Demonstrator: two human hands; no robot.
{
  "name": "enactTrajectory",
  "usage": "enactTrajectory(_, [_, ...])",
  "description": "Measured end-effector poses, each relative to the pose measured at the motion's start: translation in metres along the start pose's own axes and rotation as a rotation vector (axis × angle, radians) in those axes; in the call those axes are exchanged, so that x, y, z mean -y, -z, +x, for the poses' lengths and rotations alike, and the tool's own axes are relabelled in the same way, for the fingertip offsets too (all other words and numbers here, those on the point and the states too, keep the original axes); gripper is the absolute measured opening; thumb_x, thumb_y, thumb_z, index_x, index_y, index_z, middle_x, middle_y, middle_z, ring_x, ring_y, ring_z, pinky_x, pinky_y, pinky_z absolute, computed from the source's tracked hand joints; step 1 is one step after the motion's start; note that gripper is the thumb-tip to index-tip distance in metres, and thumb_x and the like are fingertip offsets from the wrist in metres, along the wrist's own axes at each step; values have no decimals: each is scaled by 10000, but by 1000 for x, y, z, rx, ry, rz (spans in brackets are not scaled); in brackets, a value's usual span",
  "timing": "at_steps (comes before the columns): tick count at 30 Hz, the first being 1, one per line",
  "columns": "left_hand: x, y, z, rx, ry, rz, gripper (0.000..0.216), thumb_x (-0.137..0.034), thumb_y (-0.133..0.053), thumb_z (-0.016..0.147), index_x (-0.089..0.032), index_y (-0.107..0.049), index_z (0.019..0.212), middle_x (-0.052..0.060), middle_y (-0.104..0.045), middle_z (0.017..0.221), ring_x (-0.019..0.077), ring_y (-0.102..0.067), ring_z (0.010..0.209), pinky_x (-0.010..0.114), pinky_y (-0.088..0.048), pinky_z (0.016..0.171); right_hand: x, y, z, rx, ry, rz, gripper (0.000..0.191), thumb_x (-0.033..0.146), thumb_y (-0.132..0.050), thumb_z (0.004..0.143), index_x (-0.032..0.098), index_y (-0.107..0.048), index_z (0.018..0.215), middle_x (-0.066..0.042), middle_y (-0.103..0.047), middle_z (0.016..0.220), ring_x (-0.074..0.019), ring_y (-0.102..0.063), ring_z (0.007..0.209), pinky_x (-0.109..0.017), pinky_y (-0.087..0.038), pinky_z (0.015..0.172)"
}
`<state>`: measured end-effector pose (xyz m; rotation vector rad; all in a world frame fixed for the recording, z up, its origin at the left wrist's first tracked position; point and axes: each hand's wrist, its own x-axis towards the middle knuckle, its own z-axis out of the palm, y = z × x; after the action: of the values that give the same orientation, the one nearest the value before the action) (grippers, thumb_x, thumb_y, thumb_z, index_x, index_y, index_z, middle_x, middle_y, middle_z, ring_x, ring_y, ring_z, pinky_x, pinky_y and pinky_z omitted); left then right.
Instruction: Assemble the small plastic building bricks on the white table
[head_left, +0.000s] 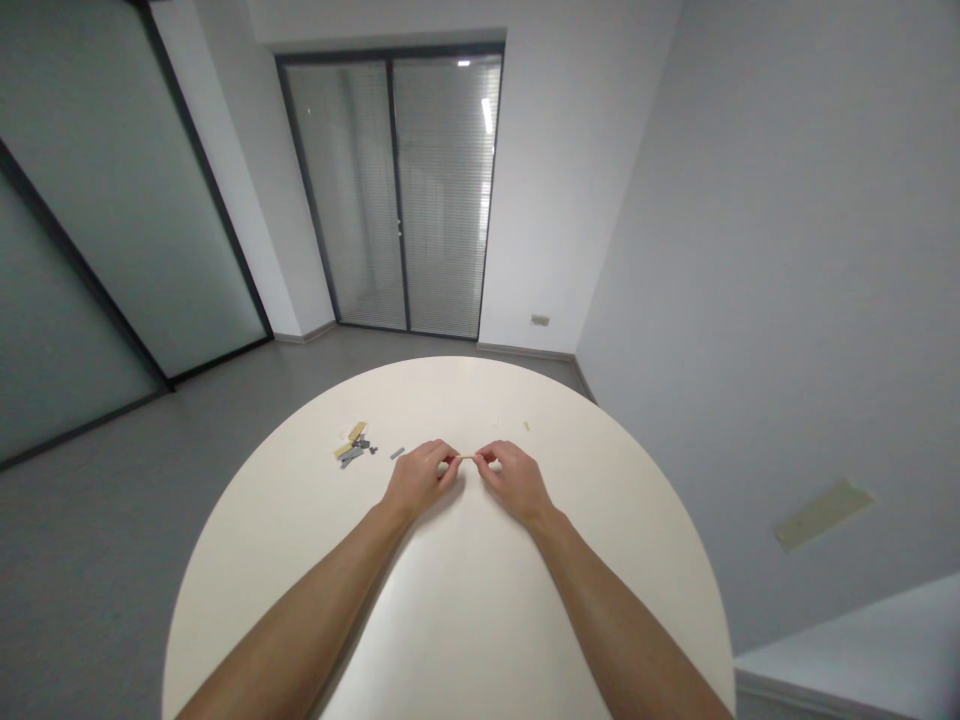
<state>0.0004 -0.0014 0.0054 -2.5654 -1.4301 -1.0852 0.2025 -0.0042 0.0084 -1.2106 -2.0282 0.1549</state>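
Observation:
My left hand and my right hand face each other over the round table. Between them is a thin, tan strip-like piece, pinched at one end by each hand. Its ends are hidden by the fingertips, and its exact kind is too small to make out. Just left of my left hand lies a small grey piece. Farther left sits a loose pile of small flat tan and grey pieces, with a dark bit beside it.
The white round tabletop spreads beneath both arms. A tiny yellowish piece lies beyond my right hand. Behind the table stand a glazed door with blinds and grey floor; a plain wall rises at the right.

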Motion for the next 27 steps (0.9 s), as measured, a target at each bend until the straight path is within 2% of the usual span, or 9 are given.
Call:
enactTrajectory(5, [-1, 1, 0, -2, -4, -22, 143, -286, -515, 954, -226, -638, 912, 13, -695, 885, 156, -644, 815, 265, -466, 701, -2, -1, 0, -6, 18, 11, 183, 350, -528, 973, 233, -667, 945, -38, -711, 920, -186, -632, 889, -307, -461, 817])
enactTrajectory(11, [-2, 2, 0, 16, 0, -34, 144, -279, -504, 958, -225, -638, 955, 13, -691, 899, 155, -646, 836, 261, -469, 715, -5, -2, -1, -16, 29, 24, 141, 328, -563, 959, 230, -662, 967, -31, -707, 930, -179, -631, 897, -296, -466, 820])
enactTrajectory(27, [5, -6, -1, 30, -7, -43, 111, -223, -522, 936, -229, -622, 983, 9, -692, 923, 156, -647, 851, 259, -469, 728, -10, -6, -2, -27, 30, 19, 28, 254, -657, 890, 233, -643, 877, -3, -694, 872, -178, -622, 863, -297, -456, 776])
